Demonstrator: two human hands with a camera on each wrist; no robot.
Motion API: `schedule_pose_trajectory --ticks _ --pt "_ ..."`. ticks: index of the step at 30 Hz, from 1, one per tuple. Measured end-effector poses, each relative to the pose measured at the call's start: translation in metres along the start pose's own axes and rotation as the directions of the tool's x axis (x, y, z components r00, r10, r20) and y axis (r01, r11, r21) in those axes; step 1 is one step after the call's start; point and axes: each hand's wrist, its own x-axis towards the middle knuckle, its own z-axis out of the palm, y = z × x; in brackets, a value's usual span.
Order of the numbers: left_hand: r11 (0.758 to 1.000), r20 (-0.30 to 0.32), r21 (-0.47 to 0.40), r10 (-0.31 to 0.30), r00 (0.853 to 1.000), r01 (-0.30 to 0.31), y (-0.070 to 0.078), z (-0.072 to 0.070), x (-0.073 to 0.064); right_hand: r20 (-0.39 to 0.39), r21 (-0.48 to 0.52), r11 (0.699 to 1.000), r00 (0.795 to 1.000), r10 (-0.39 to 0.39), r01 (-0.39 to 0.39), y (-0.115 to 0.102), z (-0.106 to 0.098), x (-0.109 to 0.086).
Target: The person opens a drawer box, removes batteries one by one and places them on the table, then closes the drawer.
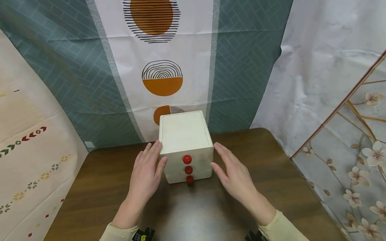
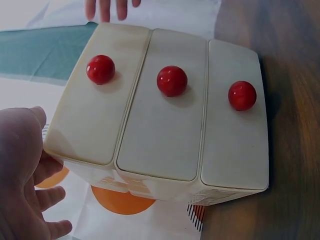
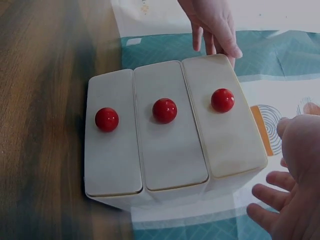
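Observation:
A cream drawer box [image 1: 185,132] stands on the wooden table, its front facing me. Three stacked drawers make up that front, each with a round red knob [image 2: 172,81]; all look pushed in. My left hand [image 1: 146,170] is at the box's left side, fingers extended, fingertips at or close to the wall. On the opposite side my right hand [image 1: 236,175] is held the same way, its fingers straight beside the right wall. In the right wrist view a gap shows between the right hand and the box. Neither hand grips anything.
The brown wooden table [image 1: 105,187] has rounded back corners. Behind it hangs a teal and white curtain [image 1: 241,67] with orange circle prints, close to the box's back. Patterned cloths flank the table, a cream one [image 1: 36,160] left and a floral one [image 1: 340,134] right.

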Motion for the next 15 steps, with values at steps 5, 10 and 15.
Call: schedule_pose_trajectory --ticks 5,10,15 --pt "1.000 -0.005 0.000 0.000 1.000 0.000 -0.0003 0.0005 -0.0002 -0.062 -0.011 0.998 0.996 -0.062 0.061 -0.0036 -0.0004 -0.0022" --pt "1.000 -0.003 0.002 0.002 1.000 -0.002 -0.0010 0.0017 -0.0005 -0.127 -0.009 0.991 0.983 -0.133 0.133 -0.0067 0.0015 -0.0042" --pt "1.000 -0.018 0.004 0.007 1.000 -0.007 -0.0018 0.0018 -0.0001 -0.149 0.000 0.978 0.967 -0.204 0.207 -0.0074 0.0073 -0.0062"
